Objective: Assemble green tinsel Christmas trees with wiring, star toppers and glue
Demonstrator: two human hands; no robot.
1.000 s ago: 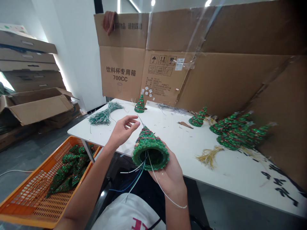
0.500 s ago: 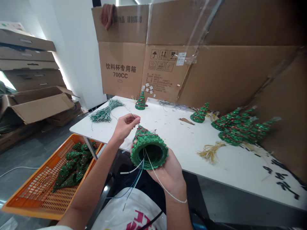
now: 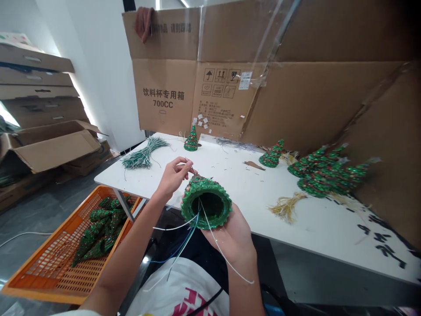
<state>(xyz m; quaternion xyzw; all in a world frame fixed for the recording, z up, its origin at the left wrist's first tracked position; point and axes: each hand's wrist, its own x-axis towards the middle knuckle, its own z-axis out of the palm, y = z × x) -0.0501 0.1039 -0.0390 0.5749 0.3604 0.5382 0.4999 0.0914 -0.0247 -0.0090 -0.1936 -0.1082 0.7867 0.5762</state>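
My right hand (image 3: 233, 232) is wrapped round a small green beaded Christmas tree (image 3: 207, 184), tilted so that its hollow base faces me. White, blue and green wires (image 3: 188, 239) hang out of that opening, one white strand reaching down over my right wrist. At the tree's tip, my left hand (image 3: 177, 173) pinches a thin wire (image 3: 194, 169) between thumb and fingertips. A bundle of green and white wires (image 3: 144, 153) lies on the table beyond my left hand.
An orange basket (image 3: 29, 274) with several green trees sits at the left, below the white table (image 3: 230, 162). Finished-looking trees (image 3: 329, 171) stand at the right, near gold strings (image 3: 286, 206). Single trees (image 3: 191, 139) stand farther back. Large cardboard (image 3: 171, 74) walls the table's rear.
The tree has shifted slightly right in my right hand. The wires below its opening now hang differently, with a white one swung out to the left. My left hand still pinches near the tip.
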